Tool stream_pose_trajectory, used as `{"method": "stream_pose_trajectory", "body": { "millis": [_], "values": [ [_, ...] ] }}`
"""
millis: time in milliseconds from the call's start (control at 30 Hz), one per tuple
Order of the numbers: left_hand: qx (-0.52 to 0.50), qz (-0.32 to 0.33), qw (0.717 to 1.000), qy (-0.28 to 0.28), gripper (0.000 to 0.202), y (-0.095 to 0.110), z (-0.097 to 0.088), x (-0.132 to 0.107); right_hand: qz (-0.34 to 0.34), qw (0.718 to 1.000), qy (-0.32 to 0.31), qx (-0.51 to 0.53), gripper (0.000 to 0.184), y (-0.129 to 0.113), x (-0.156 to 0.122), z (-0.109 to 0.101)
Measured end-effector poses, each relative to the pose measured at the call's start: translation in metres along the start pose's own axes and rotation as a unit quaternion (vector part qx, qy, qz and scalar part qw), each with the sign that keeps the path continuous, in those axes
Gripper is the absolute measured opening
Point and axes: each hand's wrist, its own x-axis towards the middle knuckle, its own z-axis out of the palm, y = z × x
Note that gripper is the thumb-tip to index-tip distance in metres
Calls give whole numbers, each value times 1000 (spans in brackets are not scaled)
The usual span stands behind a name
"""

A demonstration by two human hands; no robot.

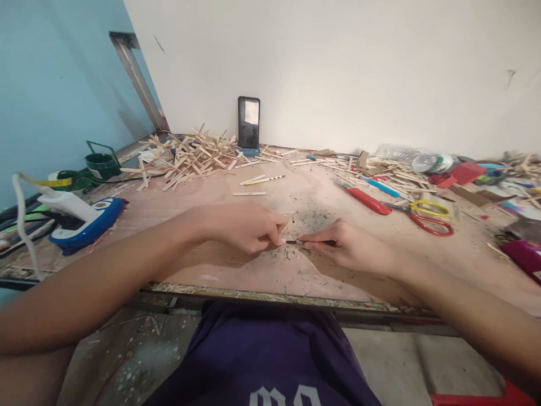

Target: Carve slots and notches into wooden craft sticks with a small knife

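My right hand [338,242] is closed around a slim dark pen-like tool [292,242] with a metallic part by the fingertips; its exact kind is too small to tell. The tool points left and its end meets the fingertips of my left hand [251,228]. Those left fingers are curled and pinched together, and whatever lies between them is hidden. Small green shavings [281,258] are scattered on the wooden table [203,265] beneath both hands. Beyond them lie a yellow patterned pencil [265,180] and a loose craft stick [249,194].
A heap of craft sticks [198,155] lies at the back left, beside a propped phone [249,124]. Rightward are a red-handled cutter [368,201], scissors [431,217], a blue pen [380,186] and a plastic bottle [431,162]. A blue power strip [91,225] sits left.
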Motion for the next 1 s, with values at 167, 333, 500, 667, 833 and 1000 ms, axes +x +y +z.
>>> {"method": "stream_pose_trajectory", "body": {
  "millis": [167, 333, 500, 667, 833, 1000],
  "values": [
    [-15, 4, 1000, 14, 31, -2, 1, 0, 21, 1000, -2, 15, 39, -4, -1, -8],
    [-13, 13, 999, 33, 30, -4, 2, 1, 40, 999, -17, 20, 38, -4, -4, -17],
    [-12, 11, 999, 32, 30, -4, 3, 1, 32, 999, -3, 17, 39, -1, -2, -13],
    [-25, 27, 997, 62, 28, -6, 6, 2, 17, 1000, -1, 13, 36, 0, -1, -11],
    [-69, 3, 994, 80, 25, -10, 9, 5, 15, 1000, 1, 7, 35, 0, -1, -11],
    [-96, -63, 991, 66, 16, -14, 9, 8, 21, 1000, 0, -7, 38, 0, -2, -12]
  ]
}}
